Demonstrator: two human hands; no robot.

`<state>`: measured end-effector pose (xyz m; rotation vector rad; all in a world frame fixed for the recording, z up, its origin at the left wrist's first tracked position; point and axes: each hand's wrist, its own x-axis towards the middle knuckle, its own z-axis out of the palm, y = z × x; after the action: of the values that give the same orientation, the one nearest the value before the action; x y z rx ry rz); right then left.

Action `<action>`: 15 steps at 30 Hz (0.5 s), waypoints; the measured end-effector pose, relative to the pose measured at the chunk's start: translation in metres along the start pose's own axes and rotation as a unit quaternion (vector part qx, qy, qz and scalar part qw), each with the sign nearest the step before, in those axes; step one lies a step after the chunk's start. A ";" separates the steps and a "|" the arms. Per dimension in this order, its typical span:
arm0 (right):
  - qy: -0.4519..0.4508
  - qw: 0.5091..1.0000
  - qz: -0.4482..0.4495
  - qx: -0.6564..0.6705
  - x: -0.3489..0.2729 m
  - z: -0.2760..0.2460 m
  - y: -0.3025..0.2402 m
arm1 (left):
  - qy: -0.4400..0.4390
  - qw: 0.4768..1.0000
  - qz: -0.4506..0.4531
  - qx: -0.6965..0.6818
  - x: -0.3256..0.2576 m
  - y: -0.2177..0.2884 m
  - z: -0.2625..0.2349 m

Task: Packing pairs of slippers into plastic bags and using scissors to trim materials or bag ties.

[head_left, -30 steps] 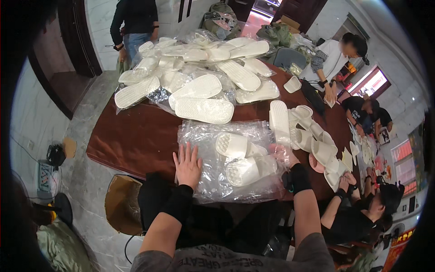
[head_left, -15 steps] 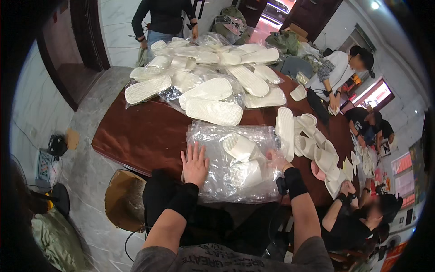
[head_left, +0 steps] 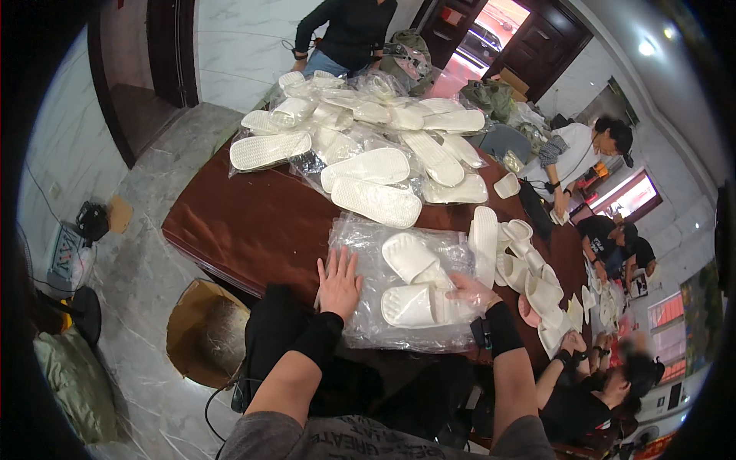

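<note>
Clear plastic bag [head_left: 399, 287] holding white slippers [head_left: 418, 284] is being flattened: left hand [head_left: 338, 282] spread flat at 9 o'clock, right hand [head_left: 471, 291] pressing at 3 o'clock; smoothing likely follows.

Clear plastic bag [head_left: 399, 284], crinkled, flat at near tabletop edge, two white slippers [head_left: 418, 284] inside, side by side

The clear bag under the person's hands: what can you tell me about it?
The bag is thin, crinkly see-through plastic, lying flat at the near edge of the brown table. Inside lie two white slippers, one above the other. The left hand presses flat on its left edge; the right hand rests on its right side over the lower slipper. Whether its mouth is sealed cannot be told.
</note>
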<state>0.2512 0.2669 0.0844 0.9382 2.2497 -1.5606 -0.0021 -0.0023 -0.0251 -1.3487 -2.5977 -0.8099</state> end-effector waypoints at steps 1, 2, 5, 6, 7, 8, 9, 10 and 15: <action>-0.004 0.999 -0.034 0.017 -0.001 0.001 -0.011 | -0.001 1.000 0.000 0.003 -0.001 -0.002 -0.001; 0.002 0.998 -0.045 0.049 0.000 0.007 -0.022 | -0.003 1.000 -0.003 0.005 -0.003 -0.005 -0.003; 0.012 0.993 -0.056 0.100 0.010 0.026 -0.035 | 0.001 1.000 -0.005 0.018 -0.004 -0.009 -0.002; -0.001 0.995 -0.068 0.076 0.017 0.031 -0.027 | -0.002 1.000 -0.005 0.017 -0.004 -0.008 -0.002; -0.023 0.995 -0.098 -0.021 0.030 0.013 0.016 | -0.004 1.000 0.016 -0.005 0.006 0.015 0.003; -0.044 0.994 -0.092 -0.045 0.044 0.021 0.018 | -0.016 1.000 0.009 -0.005 0.004 0.011 0.000; -0.062 0.992 -0.087 -0.073 0.053 0.025 0.015 | -0.023 1.000 0.003 -0.013 0.004 0.010 -0.003; -0.080 0.988 -0.082 -0.100 0.060 0.030 0.014 | -0.031 0.999 -0.002 -0.022 0.004 0.010 -0.005; -0.089 0.993 -0.068 -0.048 0.063 0.035 0.004 | -0.023 0.972 -0.070 -0.222 0.014 -0.016 -0.005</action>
<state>0.1998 0.2595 0.0341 0.6057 2.2780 -1.5097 -0.0234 -0.0019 -0.0226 -1.2938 -2.6717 -1.4709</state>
